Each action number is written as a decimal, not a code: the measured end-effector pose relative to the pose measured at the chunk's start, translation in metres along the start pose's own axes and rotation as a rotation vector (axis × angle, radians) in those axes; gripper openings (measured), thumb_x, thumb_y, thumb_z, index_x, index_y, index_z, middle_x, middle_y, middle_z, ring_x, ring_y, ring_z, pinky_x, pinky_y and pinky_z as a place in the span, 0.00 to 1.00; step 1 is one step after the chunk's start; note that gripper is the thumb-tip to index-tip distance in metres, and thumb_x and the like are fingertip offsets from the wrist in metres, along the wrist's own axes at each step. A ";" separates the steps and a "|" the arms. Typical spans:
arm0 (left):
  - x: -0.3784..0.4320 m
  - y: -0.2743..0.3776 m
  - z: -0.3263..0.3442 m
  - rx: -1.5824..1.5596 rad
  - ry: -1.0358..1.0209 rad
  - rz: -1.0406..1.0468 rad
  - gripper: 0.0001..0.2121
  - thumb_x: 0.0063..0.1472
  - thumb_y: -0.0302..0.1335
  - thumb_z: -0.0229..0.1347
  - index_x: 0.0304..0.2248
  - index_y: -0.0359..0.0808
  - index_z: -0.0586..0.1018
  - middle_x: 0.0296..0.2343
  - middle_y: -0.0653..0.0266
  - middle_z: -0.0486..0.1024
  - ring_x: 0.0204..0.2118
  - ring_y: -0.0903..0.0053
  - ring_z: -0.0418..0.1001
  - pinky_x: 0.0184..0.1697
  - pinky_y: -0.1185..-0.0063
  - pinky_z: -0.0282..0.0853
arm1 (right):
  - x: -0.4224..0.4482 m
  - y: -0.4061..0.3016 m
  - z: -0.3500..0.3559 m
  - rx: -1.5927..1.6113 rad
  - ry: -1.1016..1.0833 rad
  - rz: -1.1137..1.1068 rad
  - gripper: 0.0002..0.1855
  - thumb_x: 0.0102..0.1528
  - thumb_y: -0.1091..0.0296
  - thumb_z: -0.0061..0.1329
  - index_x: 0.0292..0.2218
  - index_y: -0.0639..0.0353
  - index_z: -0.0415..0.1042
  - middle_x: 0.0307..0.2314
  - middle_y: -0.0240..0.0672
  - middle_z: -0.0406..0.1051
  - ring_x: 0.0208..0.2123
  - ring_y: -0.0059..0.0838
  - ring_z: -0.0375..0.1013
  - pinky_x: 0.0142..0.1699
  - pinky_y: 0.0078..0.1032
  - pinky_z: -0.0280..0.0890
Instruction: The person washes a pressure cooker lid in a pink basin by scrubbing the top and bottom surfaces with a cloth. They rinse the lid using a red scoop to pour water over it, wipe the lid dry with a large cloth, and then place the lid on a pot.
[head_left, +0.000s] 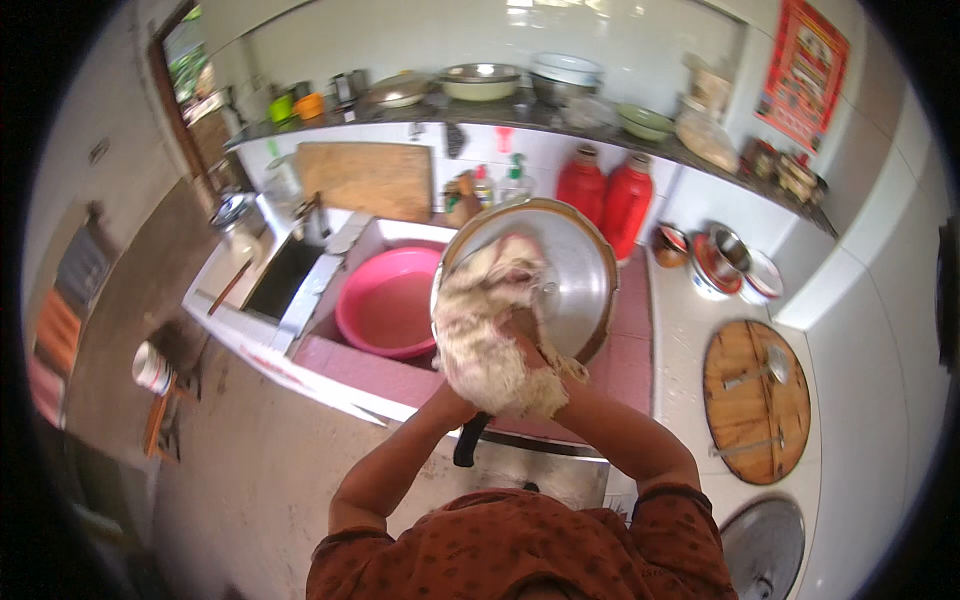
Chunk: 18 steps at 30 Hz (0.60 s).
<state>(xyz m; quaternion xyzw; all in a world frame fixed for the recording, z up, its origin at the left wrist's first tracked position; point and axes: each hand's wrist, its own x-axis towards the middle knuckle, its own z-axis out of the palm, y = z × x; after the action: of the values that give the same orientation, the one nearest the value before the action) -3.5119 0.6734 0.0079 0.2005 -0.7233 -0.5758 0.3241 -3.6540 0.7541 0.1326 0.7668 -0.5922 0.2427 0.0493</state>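
Observation:
A round metal cooking pot (581, 292) with a black handle (470, 442) is tilted over the edge of a sink. A bulky, frayed cream-coloured cloth (484, 322) covers its left side and hangs over the near rim. My right hand (525, 334) is pressed into this cloth, its fingers partly hidden by the folds. My left hand (459, 405) grips the pot's near side beside the handle; the cloth hides its fingers. Left of the pot, a pink plastic basin (352, 300) holding cloudy liquid sits in the sink (330, 360).
Two red thermos flasks (581, 180) and a wooden cutting board (364, 180) stand by the back wall. On the right counter lie a round wooden lid (750, 420) with a ladle (776, 364), and a metal lid (765, 547). Stacked bowls (712, 274) stand farther back.

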 end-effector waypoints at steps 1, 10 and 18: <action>-0.013 -0.007 -0.026 0.291 0.073 0.338 0.25 0.53 0.27 0.57 0.50 0.35 0.65 0.42 0.59 0.70 0.40 0.73 0.71 0.44 0.75 0.69 | 0.012 -0.018 0.010 0.033 -0.042 -0.053 0.10 0.54 0.64 0.41 0.32 0.62 0.68 0.30 0.37 0.68 0.30 0.33 0.68 0.36 0.29 0.64; -0.186 0.057 -0.158 -0.307 0.147 -0.373 0.14 0.49 0.23 0.57 0.35 0.27 0.71 0.17 0.63 0.70 0.17 0.81 0.69 0.16 0.83 0.65 | 0.085 -0.158 0.088 0.213 -0.306 -0.385 0.15 0.54 0.62 0.42 0.22 0.62 0.70 0.21 0.31 0.70 0.19 0.31 0.70 0.24 0.29 0.67; -0.311 0.056 -0.219 -0.478 0.515 -0.462 0.13 0.50 0.24 0.57 0.34 0.27 0.69 0.17 0.61 0.70 0.16 0.78 0.69 0.15 0.83 0.65 | 0.152 -0.249 0.142 0.195 0.173 -0.736 0.12 0.52 0.61 0.44 0.25 0.60 0.72 0.26 0.38 0.69 0.31 0.37 0.68 0.40 0.36 0.58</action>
<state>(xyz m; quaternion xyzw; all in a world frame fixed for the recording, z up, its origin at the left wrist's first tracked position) -3.1335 0.7402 0.0157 0.4139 -0.4006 -0.7161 0.3943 -3.3500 0.6412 0.1257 0.9058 -0.2450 0.3279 0.1096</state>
